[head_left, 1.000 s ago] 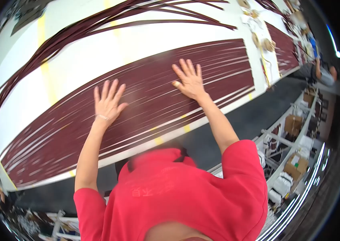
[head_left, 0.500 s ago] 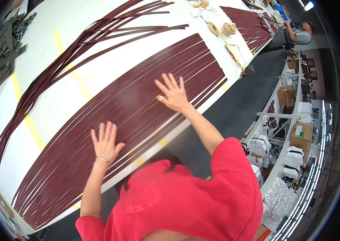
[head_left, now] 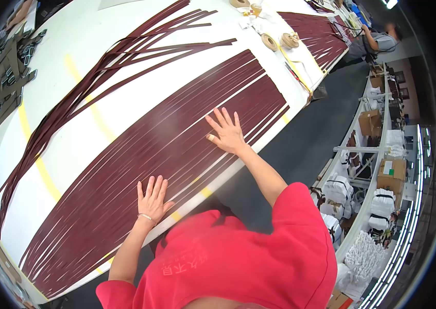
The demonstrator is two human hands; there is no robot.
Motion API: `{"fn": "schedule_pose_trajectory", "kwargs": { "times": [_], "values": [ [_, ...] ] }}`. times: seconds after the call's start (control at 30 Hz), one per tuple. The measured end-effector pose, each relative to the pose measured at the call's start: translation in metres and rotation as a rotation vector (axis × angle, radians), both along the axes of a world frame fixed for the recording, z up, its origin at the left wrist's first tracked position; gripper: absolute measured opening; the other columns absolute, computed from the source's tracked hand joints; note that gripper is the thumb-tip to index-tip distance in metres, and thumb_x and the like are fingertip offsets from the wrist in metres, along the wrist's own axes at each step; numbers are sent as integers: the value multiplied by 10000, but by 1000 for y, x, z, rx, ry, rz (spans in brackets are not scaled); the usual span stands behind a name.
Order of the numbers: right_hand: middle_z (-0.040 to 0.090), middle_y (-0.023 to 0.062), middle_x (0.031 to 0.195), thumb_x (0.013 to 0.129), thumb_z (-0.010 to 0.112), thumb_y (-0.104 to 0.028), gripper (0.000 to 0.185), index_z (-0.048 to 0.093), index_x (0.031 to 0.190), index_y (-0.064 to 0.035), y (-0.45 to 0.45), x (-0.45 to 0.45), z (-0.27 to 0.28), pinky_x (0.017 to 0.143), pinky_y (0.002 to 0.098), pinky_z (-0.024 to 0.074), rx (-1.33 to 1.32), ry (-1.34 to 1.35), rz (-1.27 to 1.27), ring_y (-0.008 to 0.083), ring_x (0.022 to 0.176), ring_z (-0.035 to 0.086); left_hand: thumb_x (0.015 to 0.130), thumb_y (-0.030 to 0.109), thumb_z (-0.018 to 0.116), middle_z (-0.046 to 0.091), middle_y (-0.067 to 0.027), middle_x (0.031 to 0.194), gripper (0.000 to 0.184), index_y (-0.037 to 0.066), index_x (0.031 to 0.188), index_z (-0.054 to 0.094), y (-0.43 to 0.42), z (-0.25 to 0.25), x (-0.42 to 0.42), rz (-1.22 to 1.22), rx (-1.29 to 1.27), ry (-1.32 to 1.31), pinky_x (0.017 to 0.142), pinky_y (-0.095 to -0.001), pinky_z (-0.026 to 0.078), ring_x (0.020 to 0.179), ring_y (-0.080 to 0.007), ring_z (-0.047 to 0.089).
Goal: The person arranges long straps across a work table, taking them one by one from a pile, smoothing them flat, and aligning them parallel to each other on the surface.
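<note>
Many long maroon strips (head_left: 125, 170) lie side by side on the white table (head_left: 140, 77), with thin white gaps between some of them. My left hand (head_left: 153, 198), with a bracelet at the wrist, rests flat on the strips near the table's front edge. Farther right, my right hand (head_left: 226, 133) is spread on the same strips, a pale band round one finger. Both hands have their fingers stretched out and grip nothing. Beyond the laid-out strips, a loose bundle of maroon strips (head_left: 68, 105) lies across the table.
Dark straps with buckles (head_left: 9, 77) are heaped at the far left. Tape rolls (head_left: 269, 42) and a yellow measuring tape (head_left: 300, 76) lie at the right. Another person (head_left: 377, 41) stands beside more maroon strips (head_left: 313, 33). Shelves hold boxes (head_left: 390, 172) and white bundles (head_left: 336, 188).
Both hands have slid toward the front edge, the left one also to the right. The strips under them have shifted: a wider white gap now runs past my right hand, and strips nearer me sit closer together.
</note>
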State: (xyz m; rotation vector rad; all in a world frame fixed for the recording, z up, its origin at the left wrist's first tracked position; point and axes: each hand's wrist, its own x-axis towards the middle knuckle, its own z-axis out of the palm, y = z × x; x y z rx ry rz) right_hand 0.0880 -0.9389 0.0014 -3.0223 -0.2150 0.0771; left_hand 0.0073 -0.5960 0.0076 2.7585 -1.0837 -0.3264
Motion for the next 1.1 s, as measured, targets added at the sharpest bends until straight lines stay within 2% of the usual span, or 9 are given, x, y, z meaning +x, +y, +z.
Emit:
{"fn": "schedule_pose_trajectory", "kwargs": {
  "times": [0.33, 0.5, 0.67, 0.77, 0.87, 0.9, 1.0, 1.1],
  "values": [
    [156, 94, 1482, 840, 451, -534, 629, 305, 1389, -264, -3, -5, -2, 1072, 559, 64, -17, 49, -6, 299, 1369, 114, 744, 499, 596, 281, -37, 1438, 756, 124, 1353, 352, -1, 1, -5, 44, -78, 38, 1063, -572, 100, 1350, -248, 191],
    [185, 100, 1475, 845, 452, -534, 619, 313, 1387, -269, -4, -5, -5, 1057, 571, 88, -12, 1, 10, 313, 1356, 164, 736, 495, 603, 299, -20, 1428, 741, 141, 1343, 370, 0, 2, -5, 52, -96, 41, 1064, -564, 109, 1340, -234, 213],
    [182, 103, 1476, 847, 445, -533, 613, 315, 1385, -271, -4, -1, -5, 1057, 573, 87, -5, 22, -13, 309, 1358, 162, 732, 485, 620, 309, -88, 1422, 812, 73, 1362, 318, 4, 1, 1, 161, -110, -13, 1067, -561, 101, 1329, -239, 258],
    [152, 113, 1485, 853, 418, -535, 619, 289, 1398, -268, -5, 0, -8, 1068, 559, 51, -39, 68, -6, 301, 1371, 119, 750, 519, 587, 290, -83, 1436, 825, 77, 1380, 289, 8, 0, 3, 192, -78, 27, 1073, -550, 99, 1343, -230, 234],
    [157, 125, 1484, 827, 489, -427, 647, 274, 1407, -238, -6, -3, -8, 1053, 567, 83, -143, 21, 17, 344, 1360, 135, 788, 580, 490, 286, -74, 1442, 809, 97, 1396, 260, 6, 1, 1, 173, -42, -10, 1078, -545, 102, 1351, -218, 220],
    [154, 116, 1487, 832, 481, -415, 647, 257, 1414, -242, -7, -5, -11, 1053, 558, 95, -168, 0, 39, 333, 1362, 138, 779, 553, 520, 322, -94, 1419, 798, 83, 1381, 291, 7, 0, 0, 185, -140, -9, 1068, -550, 126, 1338, -264, 245],
    [108, 75, 1501, 880, 415, -432, 603, 224, 1424, -254, -8, -5, -12, 1082, 521, 37, -139, 79, 10, 306, 1378, 81, 797, 538, 518, 290, -72, 1433, 762, 96, 1377, 296, 11, -5, -7, 212, -185, -14, 1054, -570, 136, 1342, -272, 217],
    [125, 98, 1495, 894, 395, -419, 580, 238, 1422, -237, -6, -4, -13, 1082, 513, 41, -146, 52, 25, 300, 1378, 85, 796, 578, 479, 254, -50, 1452, 780, 94, 1380, 298, 12, -10, -11, 241, -212, -59, 1056, -584, 105, 1361, -264, 161]
  ]
}}
